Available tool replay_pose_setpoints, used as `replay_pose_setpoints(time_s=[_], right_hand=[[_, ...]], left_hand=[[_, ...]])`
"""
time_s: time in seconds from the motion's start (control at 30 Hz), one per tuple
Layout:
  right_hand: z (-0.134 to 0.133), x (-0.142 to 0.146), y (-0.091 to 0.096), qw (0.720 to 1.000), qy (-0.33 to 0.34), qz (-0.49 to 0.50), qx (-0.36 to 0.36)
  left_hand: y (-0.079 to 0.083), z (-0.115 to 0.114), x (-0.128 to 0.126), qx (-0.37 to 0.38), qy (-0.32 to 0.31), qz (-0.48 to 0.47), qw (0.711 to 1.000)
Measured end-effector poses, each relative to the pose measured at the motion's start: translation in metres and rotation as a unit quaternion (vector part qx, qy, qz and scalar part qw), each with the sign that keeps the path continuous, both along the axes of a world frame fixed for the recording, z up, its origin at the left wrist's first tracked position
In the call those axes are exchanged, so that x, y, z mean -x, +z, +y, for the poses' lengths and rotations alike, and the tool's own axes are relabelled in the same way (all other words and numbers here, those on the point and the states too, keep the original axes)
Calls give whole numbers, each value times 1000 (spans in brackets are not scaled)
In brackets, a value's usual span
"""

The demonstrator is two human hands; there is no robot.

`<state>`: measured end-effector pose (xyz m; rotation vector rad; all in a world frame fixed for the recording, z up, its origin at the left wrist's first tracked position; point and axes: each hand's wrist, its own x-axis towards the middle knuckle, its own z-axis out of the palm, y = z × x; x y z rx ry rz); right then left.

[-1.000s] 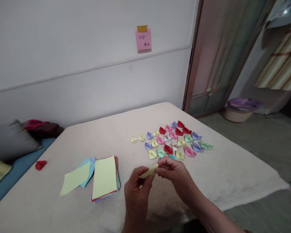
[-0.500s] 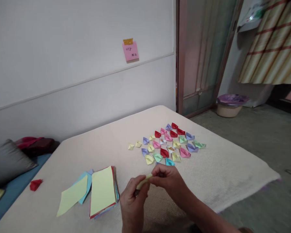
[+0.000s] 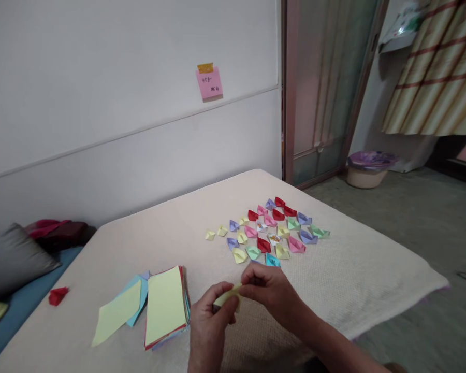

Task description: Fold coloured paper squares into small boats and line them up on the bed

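Observation:
Between my two hands is a small folded piece of pale yellow paper (image 3: 226,297). My left hand (image 3: 213,316) pinches it between thumb and fingers from the left. The fingertips of my right hand (image 3: 264,286) are closed on its upper right end. Fingers cover much of the paper, so its exact folded shape is hidden. Just beyond my hands stand several small folded paper boats, among them a bright blue one (image 3: 272,260), a red one (image 3: 263,245) and a pale green one (image 3: 252,252).
A stack of coloured paper (image 3: 165,305) lies left of my hands, with loose yellow (image 3: 116,313) and blue sheets beside it. Farther left sits a red folded paper (image 3: 58,296). A grey pillow (image 3: 17,254) rests at the left edge. A lined basin (image 3: 367,173) stands on the floor.
My left hand has shifted slightly left and turned, showing more of the yellow paper's face. My right hand still grips the other end, a touch lower.

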<state>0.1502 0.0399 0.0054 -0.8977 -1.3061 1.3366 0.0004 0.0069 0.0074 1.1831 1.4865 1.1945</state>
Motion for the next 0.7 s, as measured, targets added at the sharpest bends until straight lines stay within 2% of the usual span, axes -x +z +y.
replay_pose_setpoints(time_s=[0.13,0.27,0.43,0.6,0.7], right_hand=[[-2,1,1,998,33,60,18],[-2,1,2,997,38,60,9],[-2,1,2,996,45,76,18],[-3,2,4,996,44,74,31],[-5,4,6,996,36,74,37]], left_hand=[[-2,-1,2,-10,-6,-18,1000],[-3,-2,1,-21,-3,-32,999],[2,-5,-3,-42,37,-46,997],[6,-5,-2,-31,16,-35,999],[7,-7,-2,-40,25,-20,999]])
